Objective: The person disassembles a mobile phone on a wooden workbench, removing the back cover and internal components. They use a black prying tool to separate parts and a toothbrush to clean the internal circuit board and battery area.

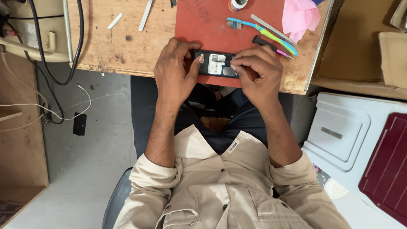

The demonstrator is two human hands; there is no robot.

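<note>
Your left hand (174,72) clamps the near end of the opened phone (216,64), thumb hooked over its edge, pinning it to the red mat (203,29) at the bench's front edge. Your right hand (256,70) pinches at the other end, fingertips closed on something small by the exposed back, though what it is I can't quite make out. Keep the left grip steady, and work with light fingertip pressure. The toothbrush (263,32) and screwdriver (271,46) lie just beyond your right knuckles.

The left hand (173,76) and right hand (257,74) cover both ends of the small dark opened phone (215,64); its label is too small to tell, and the round tape roll (237,4) is cut off by the top edge
</note>
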